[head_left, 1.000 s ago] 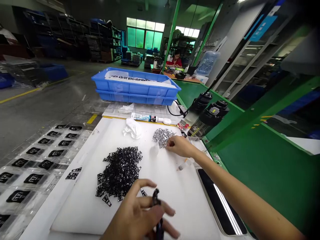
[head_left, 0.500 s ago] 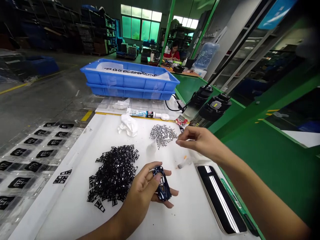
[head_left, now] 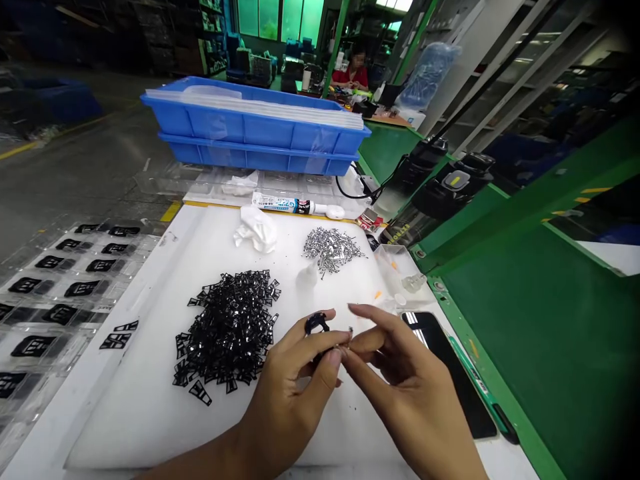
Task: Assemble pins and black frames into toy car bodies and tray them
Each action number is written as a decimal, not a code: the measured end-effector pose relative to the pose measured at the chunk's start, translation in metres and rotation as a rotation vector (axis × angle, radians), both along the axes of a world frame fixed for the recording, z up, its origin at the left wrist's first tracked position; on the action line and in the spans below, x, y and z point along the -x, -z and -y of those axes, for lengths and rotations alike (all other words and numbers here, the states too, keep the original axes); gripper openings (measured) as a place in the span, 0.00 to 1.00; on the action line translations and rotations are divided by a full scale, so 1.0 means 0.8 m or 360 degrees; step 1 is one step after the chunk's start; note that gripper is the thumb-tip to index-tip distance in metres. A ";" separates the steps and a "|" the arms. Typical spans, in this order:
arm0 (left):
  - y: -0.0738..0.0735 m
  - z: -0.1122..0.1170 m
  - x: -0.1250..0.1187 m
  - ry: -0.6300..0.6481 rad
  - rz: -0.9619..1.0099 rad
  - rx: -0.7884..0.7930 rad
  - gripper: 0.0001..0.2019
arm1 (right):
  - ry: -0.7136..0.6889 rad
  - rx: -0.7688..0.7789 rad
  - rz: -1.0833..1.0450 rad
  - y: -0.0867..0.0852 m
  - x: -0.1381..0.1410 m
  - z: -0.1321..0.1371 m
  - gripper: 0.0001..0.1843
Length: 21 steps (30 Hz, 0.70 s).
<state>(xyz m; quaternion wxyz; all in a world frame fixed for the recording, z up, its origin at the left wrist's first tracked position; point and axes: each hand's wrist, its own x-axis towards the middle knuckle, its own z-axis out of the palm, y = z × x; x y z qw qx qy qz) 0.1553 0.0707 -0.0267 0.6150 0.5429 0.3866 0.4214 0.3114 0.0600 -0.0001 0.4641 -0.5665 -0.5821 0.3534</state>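
My left hand (head_left: pixel 295 393) grips a small dark blue plastic part (head_left: pixel 317 325) between thumb and fingers, low over the white mat (head_left: pixel 150 393). My right hand (head_left: pixel 400 387) meets it fingertip to fingertip, pinching a tiny silver metal piece (head_left: pixel 350 331) against the part. A heap of black plastic clips (head_left: pixel 227 330) lies just left of my hands. A smaller pile of silver metal pieces (head_left: pixel 333 248) sits farther back on the mat.
Two stacked blue trays (head_left: pixel 250 133) stand at the back, with a glue tube (head_left: pixel 295 205) and a crumpled white wipe (head_left: pixel 257 233) before them. A phone (head_left: pixel 450 373) lies at right beside the green frame. Clear blister trays of black parts (head_left: pixel 55 293) lie at left. A person in red sits far behind.
My right hand left the silver pile, came back toward me and now touches the part in my left hand. The left hand turned the dark part upward. The view tilted down.
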 end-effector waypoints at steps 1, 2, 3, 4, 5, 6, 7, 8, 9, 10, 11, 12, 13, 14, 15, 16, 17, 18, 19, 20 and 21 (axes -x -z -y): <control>0.000 -0.001 0.000 0.0000 -0.0021 -0.0012 0.15 | -0.0030 0.0022 -0.0023 0.000 0.000 0.000 0.14; 0.000 -0.002 0.000 0.0002 -0.0036 -0.0030 0.15 | -0.0053 0.0028 -0.0025 -0.001 0.000 0.000 0.13; 0.000 -0.003 0.001 0.0000 -0.0043 -0.0052 0.15 | -0.0065 0.0007 -0.0004 -0.001 0.000 0.001 0.13; 0.000 -0.004 0.001 -0.0006 -0.0044 -0.0074 0.15 | -0.0063 -0.0032 0.0043 -0.002 0.001 0.002 0.14; 0.000 -0.005 0.001 -0.0015 -0.0042 -0.0090 0.14 | -0.0052 -0.0083 0.0117 -0.001 0.002 0.003 0.16; -0.001 -0.007 0.001 -0.0027 -0.0037 -0.0095 0.13 | -0.0052 -0.0145 0.0212 0.000 0.004 0.005 0.19; -0.002 -0.008 0.001 -0.0044 -0.0028 -0.0082 0.11 | -0.0054 -0.0224 0.0316 0.002 0.005 0.006 0.19; -0.003 -0.009 0.001 -0.0066 -0.0020 -0.0050 0.10 | -0.0064 -0.0302 0.0415 0.004 0.007 0.008 0.19; -0.005 -0.010 0.001 -0.0092 -0.0011 -0.0010 0.08 | -0.0078 -0.0371 0.0497 0.007 0.008 0.009 0.17; -0.007 -0.012 0.002 -0.0114 -0.0002 0.0026 0.08 | -0.0097 -0.0418 0.0555 0.009 0.009 0.010 0.16; -0.008 -0.013 0.002 -0.0138 0.0005 0.0052 0.08 | -0.0123 -0.0440 0.0589 0.011 0.009 0.011 0.16; -0.010 -0.014 0.003 -0.0158 0.0001 0.0065 0.08 | -0.0150 -0.0425 0.0597 0.013 0.008 0.011 0.17; -0.011 -0.015 0.004 -0.0173 -0.0014 0.0058 0.08 | -0.0181 -0.0383 0.0579 0.014 0.006 0.011 0.18; -0.011 -0.015 0.005 -0.0184 -0.0040 0.0040 0.09 | -0.0209 -0.0325 0.0547 0.013 0.003 0.010 0.20; -0.011 -0.015 0.006 -0.0183 -0.0081 0.0012 0.09 | -0.0235 -0.0261 0.0512 0.012 -0.001 0.009 0.21; -0.011 -0.015 0.007 -0.0171 -0.0136 -0.0020 0.09 | -0.0253 -0.0199 0.0474 0.010 -0.006 0.008 0.20; -0.010 -0.014 0.007 -0.0144 -0.0194 -0.0054 0.10 | -0.0267 -0.0146 0.0443 0.007 -0.010 0.007 0.17; -0.009 -0.013 0.008 -0.0100 -0.0242 -0.0082 0.10 | -0.0274 -0.0099 0.0418 0.003 -0.015 0.006 0.13; -0.008 -0.011 0.007 -0.0048 -0.0276 -0.0100 0.10 | -0.0278 -0.0045 0.0379 0.000 -0.019 0.005 0.09; -0.007 -0.010 0.007 0.0005 -0.0287 -0.0106 0.11 | -0.0285 0.0024 0.0317 -0.004 -0.023 0.003 0.06; -0.006 -0.009 0.006 0.0048 -0.0276 -0.0104 0.12 | -0.0299 0.0103 0.0238 -0.007 -0.026 0.003 0.04</control>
